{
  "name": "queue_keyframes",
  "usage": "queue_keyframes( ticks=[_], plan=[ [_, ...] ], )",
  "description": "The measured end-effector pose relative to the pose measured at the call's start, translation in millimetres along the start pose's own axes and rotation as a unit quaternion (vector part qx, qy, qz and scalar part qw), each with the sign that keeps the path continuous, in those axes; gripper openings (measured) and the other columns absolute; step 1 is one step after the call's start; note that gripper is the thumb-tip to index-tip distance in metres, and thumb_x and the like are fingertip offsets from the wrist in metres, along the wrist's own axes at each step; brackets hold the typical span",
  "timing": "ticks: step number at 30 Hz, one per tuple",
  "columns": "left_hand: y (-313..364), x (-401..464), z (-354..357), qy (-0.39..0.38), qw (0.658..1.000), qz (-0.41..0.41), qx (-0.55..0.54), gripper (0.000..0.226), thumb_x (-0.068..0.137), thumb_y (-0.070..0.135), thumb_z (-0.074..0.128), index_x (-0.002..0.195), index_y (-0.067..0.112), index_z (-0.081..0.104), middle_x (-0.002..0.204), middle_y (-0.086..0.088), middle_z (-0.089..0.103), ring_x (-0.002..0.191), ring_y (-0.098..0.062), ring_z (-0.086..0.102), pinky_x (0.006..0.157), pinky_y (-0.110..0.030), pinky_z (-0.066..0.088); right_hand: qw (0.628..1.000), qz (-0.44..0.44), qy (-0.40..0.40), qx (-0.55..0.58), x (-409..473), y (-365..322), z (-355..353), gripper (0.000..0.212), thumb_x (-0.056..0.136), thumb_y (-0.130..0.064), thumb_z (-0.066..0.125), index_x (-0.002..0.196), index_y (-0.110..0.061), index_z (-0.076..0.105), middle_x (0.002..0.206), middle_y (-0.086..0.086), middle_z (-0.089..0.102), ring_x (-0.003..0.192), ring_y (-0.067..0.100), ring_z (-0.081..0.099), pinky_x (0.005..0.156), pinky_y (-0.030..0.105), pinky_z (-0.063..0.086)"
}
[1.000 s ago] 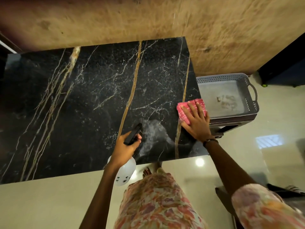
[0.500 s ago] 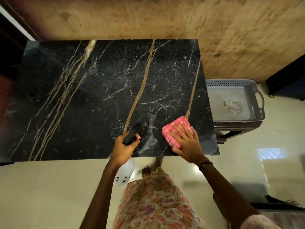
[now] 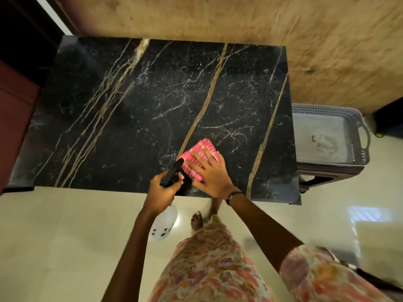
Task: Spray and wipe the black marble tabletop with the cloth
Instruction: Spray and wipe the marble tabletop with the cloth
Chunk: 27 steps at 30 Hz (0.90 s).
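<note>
The black marble tabletop (image 3: 135, 110) with gold and white veins fills the middle of the view. A folded pink cloth (image 3: 201, 154) lies on it near the front edge. My right hand (image 3: 210, 174) presses flat on the cloth with straight fingers. Just left of it, my left hand (image 3: 162, 194) grips the black trigger head of a spray bottle (image 3: 164, 225). The bottle's white body hangs below the table's front edge, and its nozzle points over the marble beside the cloth.
A grey perforated plastic tray (image 3: 357, 127) sits on a dark stand right of the table. A wood-grain wall (image 3: 239, 18) runs behind. A dark red piece of furniture (image 3: 13, 118) stands at the left. My foot (image 3: 197, 220) is on the glossy cream floor.
My right hand has slid the pink cloth from the table's right edge leftward, up against the spray bottle's nozzle. The grey wet patch there no longer shows. My left hand has kept its grip.
</note>
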<state>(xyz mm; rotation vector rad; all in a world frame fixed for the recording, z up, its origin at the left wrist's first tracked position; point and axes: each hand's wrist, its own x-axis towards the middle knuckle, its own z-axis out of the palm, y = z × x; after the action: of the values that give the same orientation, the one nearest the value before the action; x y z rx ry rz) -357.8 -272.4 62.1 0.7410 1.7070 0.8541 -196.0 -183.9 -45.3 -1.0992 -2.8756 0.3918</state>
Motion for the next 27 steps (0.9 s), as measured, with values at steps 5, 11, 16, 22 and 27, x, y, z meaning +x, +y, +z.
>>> queue_keyframes(
  ticks=[5,11,16,22,27],
  plan=[
    [-2,-2,-9,0.003,1.000,-0.001,-0.023,0.013,0.088,0.003,0.056,0.085,0.013,0.064,0.075,-0.019,0.052,0.043,-0.016,0.033,0.039,-0.022,0.030,1.000,-0.015,0.015,0.004,-65,41,-8,0.065,0.085,-0.056,0.044,0.145,-0.032,0.033,0.151,0.004,0.036,0.142,0.030,0.026,0.109,0.066,0.019],
    [-6,-7,-22,0.006,1.000,0.008,-0.023,0.015,0.088,0.006,0.056,0.085,0.017,0.064,0.081,-0.020,0.056,0.048,-0.017,0.038,0.043,-0.023,0.034,0.993,0.117,-0.025,0.015,-11,43,-18,0.069,0.085,-0.061,0.036,0.146,-0.028,0.035,0.154,0.007,0.031,0.143,0.034,0.022,0.106,0.071,0.016],
    [-14,-15,-31,0.028,0.999,0.024,-0.006,0.006,0.086,0.006,0.057,0.086,0.009,0.063,0.072,-0.021,0.055,0.042,-0.018,0.037,0.042,-0.024,0.034,0.999,0.049,-0.015,0.020,21,-32,0,0.065,0.086,-0.058,0.033,0.142,-0.027,0.043,0.151,0.007,0.037,0.141,0.037,0.027,0.105,0.071,0.016],
    [-21,-25,-31,0.037,0.999,0.007,0.010,0.025,0.087,0.006,0.058,0.069,0.023,0.058,0.038,0.002,0.045,0.035,-0.009,0.039,0.039,-0.022,0.036,1.000,-0.004,-0.005,0.021,-2,-76,22,0.060,0.087,-0.058,0.035,0.138,-0.030,0.047,0.146,0.004,0.045,0.139,0.035,0.031,0.111,0.065,0.015],
    [-22,-33,-31,0.025,0.999,0.022,-0.011,0.012,0.089,0.006,0.054,0.085,0.014,0.063,0.074,-0.018,0.056,0.041,-0.014,0.037,0.042,-0.024,0.033,1.000,-0.004,-0.015,0.005,-44,-45,14,0.061,0.086,-0.059,0.040,0.140,-0.032,0.042,0.146,0.002,0.045,0.137,0.030,0.035,0.112,0.063,0.017]
  ],
)
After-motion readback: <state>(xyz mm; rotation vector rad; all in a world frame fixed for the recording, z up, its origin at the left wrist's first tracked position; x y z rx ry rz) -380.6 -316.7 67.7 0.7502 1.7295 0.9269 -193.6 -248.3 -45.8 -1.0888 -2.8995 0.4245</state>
